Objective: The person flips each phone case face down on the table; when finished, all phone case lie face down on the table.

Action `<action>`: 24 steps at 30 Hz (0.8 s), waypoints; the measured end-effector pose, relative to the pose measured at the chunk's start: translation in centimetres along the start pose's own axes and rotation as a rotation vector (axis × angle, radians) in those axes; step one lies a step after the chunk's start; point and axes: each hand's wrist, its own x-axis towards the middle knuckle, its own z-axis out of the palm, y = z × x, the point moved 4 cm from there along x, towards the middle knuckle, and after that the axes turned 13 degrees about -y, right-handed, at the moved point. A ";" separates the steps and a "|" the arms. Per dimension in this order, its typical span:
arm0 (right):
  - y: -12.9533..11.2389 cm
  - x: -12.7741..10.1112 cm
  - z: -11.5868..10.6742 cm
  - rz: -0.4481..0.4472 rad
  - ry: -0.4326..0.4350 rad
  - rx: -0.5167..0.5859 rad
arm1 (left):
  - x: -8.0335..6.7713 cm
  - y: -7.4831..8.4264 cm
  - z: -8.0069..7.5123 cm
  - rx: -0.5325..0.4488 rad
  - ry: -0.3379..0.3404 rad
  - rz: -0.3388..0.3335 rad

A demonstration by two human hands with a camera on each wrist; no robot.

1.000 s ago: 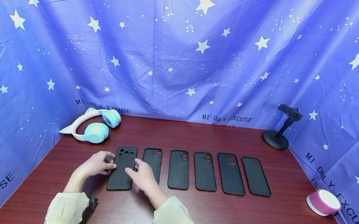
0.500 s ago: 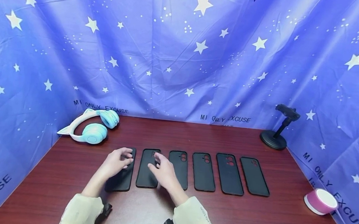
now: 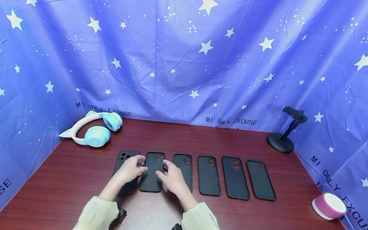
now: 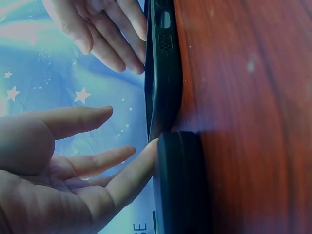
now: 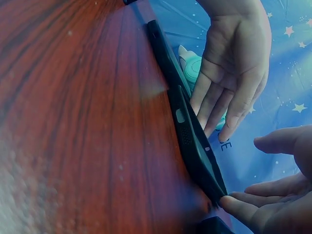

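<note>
A: What are your hands working on?

B: You're handling the second phone case (image 3: 152,172) from the tabletop's (image 3: 70,178) left edge, in a row of six running across the middle. It's a matte black shell with a camera cutout at its far end. Your left hand (image 3: 131,169) is touching its left rim with straight, relaxed fingers (image 4: 127,178), and your right hand (image 3: 172,178) is touching its right rim, fingers loosely spread. In the wrist views the case is tilting up off the wood along one long side.

A: And compared with half a second ago?

B: Your left hand has been sliding right, off the leftmost case (image 3: 125,171), so that case's camera cutout is showing again. Your right hand is staying beside the second case.

A: Any containers?

B: None are showing. Cat-ear headphones (image 3: 93,131) are lying near the far left corner, a phone stand (image 3: 284,134) near the far right corner, a pink tape roll (image 3: 329,206) by the right edge.
</note>
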 end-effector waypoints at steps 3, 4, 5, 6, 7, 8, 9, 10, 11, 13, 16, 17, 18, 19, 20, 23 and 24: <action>0.1 0.1 0.0 0.003 -0.001 -0.004 | 0.1 0.0 0.0 0.017 -0.001 -0.003; 0.1 0.1 0.0 0.005 -0.001 -0.004 | 0.0 0.0 0.0 0.021 0.000 -0.002; 0.1 0.1 0.0 0.007 0.001 -0.007 | 0.1 0.0 0.0 0.026 0.001 0.001; 0.1 0.1 0.0 0.009 0.002 -0.013 | 0.1 0.0 0.0 0.027 0.003 0.002; 0.1 0.1 0.0 0.012 0.004 -0.019 | 0.1 0.0 0.0 0.028 0.005 0.004; 0.0 0.1 0.0 0.014 0.004 -0.022 | 0.1 0.0 0.0 0.025 0.007 0.003; 0.0 0.1 0.0 0.016 0.004 -0.026 | 0.1 0.1 0.0 0.016 0.008 0.002; 0.0 0.1 -0.1 0.018 0.004 -0.025 | 0.1 0.0 0.0 0.003 0.009 -0.002; 0.0 0.1 -0.1 0.021 0.004 -0.026 | 0.1 0.0 0.0 -0.011 0.010 -0.002; 0.0 0.1 -0.1 0.026 0.002 -0.022 | 0.2 0.0 0.0 -0.037 0.009 0.003; 0.1 0.2 -0.1 0.033 -0.002 -0.012 | 0.2 0.1 0.0 -0.060 0.015 0.015; 0.1 0.2 -0.1 0.035 -0.004 -0.007 | 0.2 0.1 -0.1 -0.060 0.018 0.022; 0.2 0.2 -0.1 0.035 -0.005 -0.003 | 0.2 0.1 -0.1 -0.055 0.024 0.025; 0.2 0.2 0.0 0.036 -0.006 0.004 | 0.1 0.2 -0.2 -0.053 0.029 0.027; 0.3 0.3 0.0 0.037 -0.007 0.012 | 0.1 0.2 -0.2 -0.052 0.033 0.027; 0.4 0.3 0.0 0.036 -0.001 0.024 | 0.1 0.2 -0.3 -0.055 0.042 0.020; 0.4 0.3 0.0 0.036 0.003 0.023 | 0.1 0.1 -0.3 -0.055 0.044 0.017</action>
